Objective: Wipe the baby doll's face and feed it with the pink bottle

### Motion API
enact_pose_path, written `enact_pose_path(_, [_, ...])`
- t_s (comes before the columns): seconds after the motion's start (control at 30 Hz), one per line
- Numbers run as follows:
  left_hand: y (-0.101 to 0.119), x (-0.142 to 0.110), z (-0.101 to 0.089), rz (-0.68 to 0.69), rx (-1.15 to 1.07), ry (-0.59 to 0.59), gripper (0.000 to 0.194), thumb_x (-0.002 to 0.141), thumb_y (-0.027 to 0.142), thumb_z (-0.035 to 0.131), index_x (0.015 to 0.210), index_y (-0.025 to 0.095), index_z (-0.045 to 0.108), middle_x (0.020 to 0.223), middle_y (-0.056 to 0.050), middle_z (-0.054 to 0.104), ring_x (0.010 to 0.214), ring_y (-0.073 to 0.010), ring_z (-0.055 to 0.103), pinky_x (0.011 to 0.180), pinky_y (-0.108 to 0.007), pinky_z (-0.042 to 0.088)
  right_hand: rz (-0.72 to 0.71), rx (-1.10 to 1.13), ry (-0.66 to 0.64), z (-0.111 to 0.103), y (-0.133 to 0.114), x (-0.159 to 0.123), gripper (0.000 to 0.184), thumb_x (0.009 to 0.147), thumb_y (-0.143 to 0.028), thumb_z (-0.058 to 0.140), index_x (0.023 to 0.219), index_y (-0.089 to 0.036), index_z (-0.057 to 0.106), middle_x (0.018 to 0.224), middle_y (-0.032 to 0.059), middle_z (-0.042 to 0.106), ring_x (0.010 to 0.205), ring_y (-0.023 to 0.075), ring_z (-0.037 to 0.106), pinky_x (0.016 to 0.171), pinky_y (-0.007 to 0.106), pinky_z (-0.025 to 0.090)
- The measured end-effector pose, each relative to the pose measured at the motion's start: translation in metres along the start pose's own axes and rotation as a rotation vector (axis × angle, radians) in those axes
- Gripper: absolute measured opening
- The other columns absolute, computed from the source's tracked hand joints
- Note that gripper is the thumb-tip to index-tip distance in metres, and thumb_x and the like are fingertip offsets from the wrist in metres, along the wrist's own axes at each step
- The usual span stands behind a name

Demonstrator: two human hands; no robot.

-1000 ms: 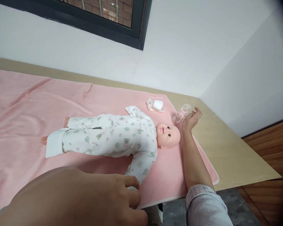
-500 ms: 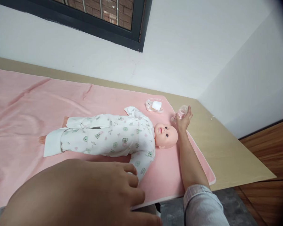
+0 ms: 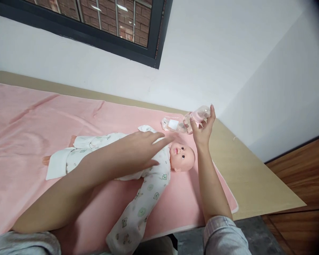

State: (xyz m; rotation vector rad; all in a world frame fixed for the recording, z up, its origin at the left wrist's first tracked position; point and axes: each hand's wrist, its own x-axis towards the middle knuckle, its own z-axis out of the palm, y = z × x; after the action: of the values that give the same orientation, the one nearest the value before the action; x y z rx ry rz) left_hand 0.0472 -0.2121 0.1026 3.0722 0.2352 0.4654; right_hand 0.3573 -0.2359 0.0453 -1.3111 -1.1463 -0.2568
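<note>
A clear-and-pink bottle (image 3: 199,115) tilts in the right hand (image 3: 203,132); the clothed doll (image 3: 183,158) lies face up.

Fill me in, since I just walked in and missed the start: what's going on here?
The right hand is holding a clear and pink baby bottle near the head of a doll. The left hand is open over the doll's upper body. The doll lies face up on a pink blanket, a small white item beside it.

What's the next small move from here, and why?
I'd probably ease the left hand toward the bottle: it looks open and empty, reaching across the doll, while only the right hand holds the bottle.
</note>
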Motion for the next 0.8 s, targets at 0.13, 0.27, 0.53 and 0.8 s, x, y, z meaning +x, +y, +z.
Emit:
enact_pose_path(0.13, [-0.005, 0.011, 0.003, -0.062, 0.099, 0.078, 0.077, 0.096, 0.032, 0.059, 0.158, 0.023, 0.014, 0.153, -0.011, 0.043, 0.133, -0.0286, 0.047, 0.106, -0.041, 0.041, -0.005, 0.132, -0.122, 0.008, -0.052, -0.013, 0.086, 0.083, -0.047, 0.066, 0.154, -0.036, 0.018, 0.147, 0.0116, 0.042, 0.119, 0.024, 0.06, 0.095, 0.043, 0.055])
enact_pose_path(0.27, [-0.005, 0.019, 0.006, -0.198, 0.076, 0.228, 0.069, 0.098, 0.034, 0.056, 0.155, 0.017, 0.021, 0.15, -0.012, 0.047, 0.134, -0.0297, 0.046, 0.109, -0.043, 0.038, 0.0, 0.221, -0.233, 0.021, -0.086, -0.031, 0.084, 0.085, -0.047, 0.066, 0.154, -0.039, 0.018, 0.152, 0.0094, 0.039, 0.124, 0.0242, 0.057, 0.1, 0.046, 0.054])
enact_pose_path(0.53, [-0.006, 0.033, 0.012, -0.327, -0.057, 0.28, 0.066, 0.091, 0.031, 0.061, 0.15, 0.015, 0.033, 0.123, -0.009, 0.067, 0.103, -0.0287, 0.066, 0.092, -0.041, 0.047, -0.011, 0.332, -0.293, 0.042, -0.11, -0.06, 0.081, 0.086, -0.049, 0.066, 0.152, -0.039, 0.021, 0.154, 0.0072, 0.035, 0.132, 0.0242, 0.052, 0.106, 0.047, 0.052])
enact_pose_path(0.8, [-0.02, 0.029, 0.006, -0.344, -0.118, 0.259, 0.063, 0.084, 0.035, 0.064, 0.143, 0.024, 0.041, 0.116, -0.002, 0.071, 0.093, -0.0267, 0.07, 0.071, -0.032, 0.048, 0.006, 0.379, -0.329, 0.05, -0.103, -0.065, 0.074, 0.088, -0.05, 0.063, 0.15, -0.038, 0.025, 0.149, 0.0068, 0.041, 0.134, 0.0241, 0.05, 0.109, 0.049, 0.049])
